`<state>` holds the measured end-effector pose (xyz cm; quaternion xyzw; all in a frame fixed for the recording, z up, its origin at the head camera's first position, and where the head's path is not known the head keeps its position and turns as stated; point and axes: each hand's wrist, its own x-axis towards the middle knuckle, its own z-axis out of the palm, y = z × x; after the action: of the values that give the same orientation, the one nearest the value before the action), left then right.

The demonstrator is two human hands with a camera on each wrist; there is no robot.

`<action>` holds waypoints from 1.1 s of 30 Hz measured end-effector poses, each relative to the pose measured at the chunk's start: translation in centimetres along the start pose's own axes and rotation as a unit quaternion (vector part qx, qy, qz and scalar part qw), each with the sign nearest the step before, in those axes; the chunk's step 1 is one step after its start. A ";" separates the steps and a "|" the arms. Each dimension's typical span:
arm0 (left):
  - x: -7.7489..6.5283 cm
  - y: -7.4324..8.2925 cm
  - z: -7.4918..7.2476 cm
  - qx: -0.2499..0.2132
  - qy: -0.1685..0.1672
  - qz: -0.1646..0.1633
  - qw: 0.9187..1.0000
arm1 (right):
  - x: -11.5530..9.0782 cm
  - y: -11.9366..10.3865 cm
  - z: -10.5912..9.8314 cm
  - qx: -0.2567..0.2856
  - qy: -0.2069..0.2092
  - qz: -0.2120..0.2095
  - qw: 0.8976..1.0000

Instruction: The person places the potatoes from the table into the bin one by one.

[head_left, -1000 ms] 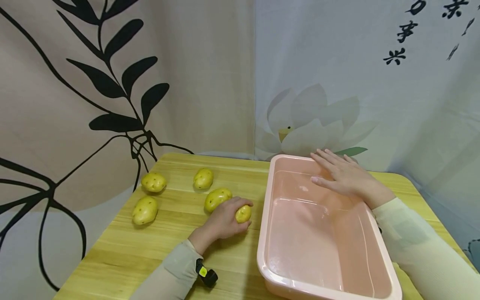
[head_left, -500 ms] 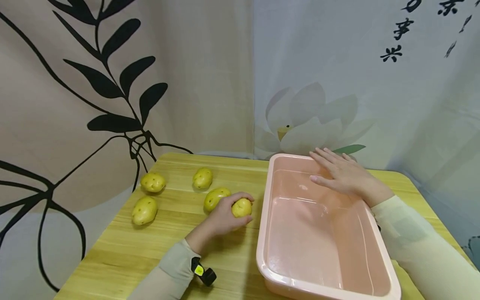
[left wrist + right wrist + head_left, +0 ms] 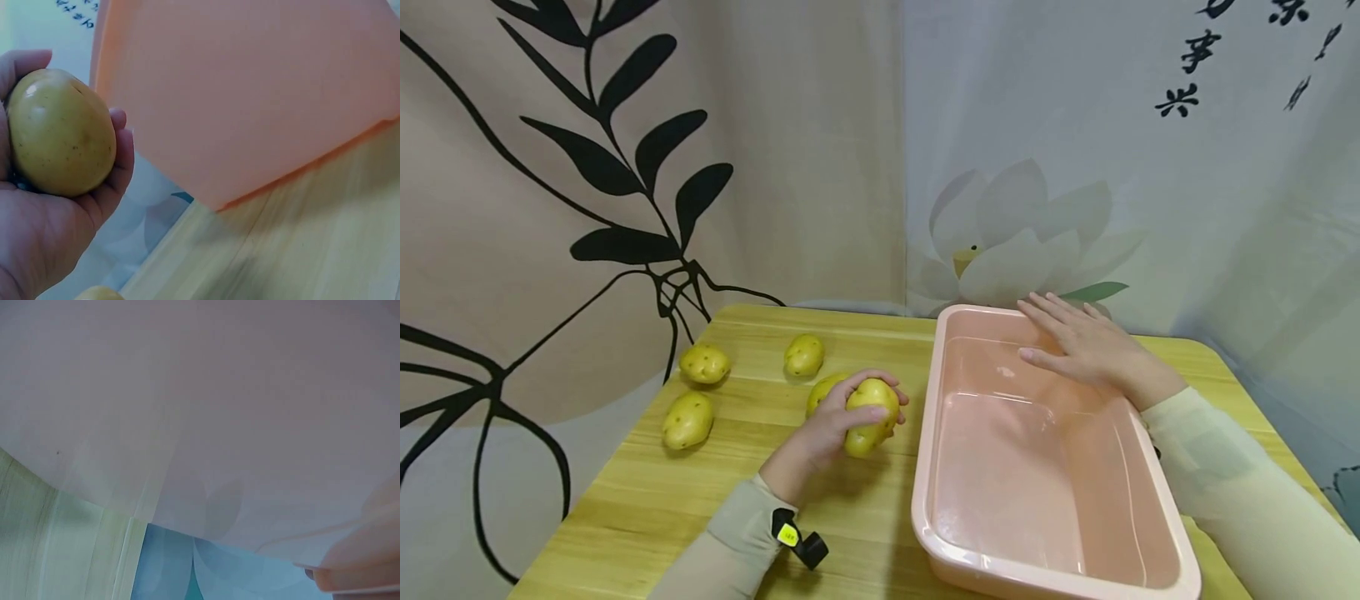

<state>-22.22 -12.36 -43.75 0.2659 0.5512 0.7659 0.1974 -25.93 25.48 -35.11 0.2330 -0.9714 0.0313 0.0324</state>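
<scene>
"Most of the background was pale cloth [image 3: 805, 150], was it not?"

"Yes, it was printed with dark leaves at the left and with a whitish flower at the right. In front of it stood a yellowish wooden table [image 3: 625, 500]."

"What was standing upon the table?"

"A pink basin [image 3: 1007, 483], on the right side, with its inside turned upwards."

"And how were the hands?"

"The right hand [image 3: 1086, 350] lay over the far right corner of the basin, its fingers extended and grasping nothing. Which parts of it touched the rim, I could not tell. The left hand [image 3: 823, 427] was grasping a yellow potato [image 3: 868, 425], with the thumb on the near side and the other fingers curled around."

"Where exactly was this potato?"

"Above the table, near the basin's left wall but apart from it. One nearby potato [image 3: 820, 390] was partly hidden behind the left hand, one farther potato [image 3: 803, 356] lay towards the back, and the two leftmost potatoes [image 3: 688, 421] lay near the table's left edge."

"And the smallest thing?"

"A black wrist device [image 3: 808, 550], with a yellow-green patch, below the left hand."
</scene>
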 end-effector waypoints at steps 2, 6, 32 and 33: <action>-0.1 0.1 0.0 -0.033 -0.006 0.003 0.999 | -0.1 -0.1 0.0 -0.001 0.001 0.000 1.000; -0.3 0.5 0.0 -0.095 -0.029 0.011 0.995 | -0.3 -0.3 0.0 0.003 0.000 0.001 1.000; -0.1 4.9 2.0 -0.154 -0.117 0.063 0.979 | -0.6 -0.4 0.1 0.004 0.000 0.002 1.000; 0.0 5.1 2.1 -0.150 -0.119 0.063 0.979 | -0.6 -0.4 0.1 0.004 0.000 0.003 1.000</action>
<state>-20.97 -12.42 -38.44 0.3568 0.3845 0.8137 0.2504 -25.22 25.40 -35.26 0.2307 -0.9719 0.0350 0.0314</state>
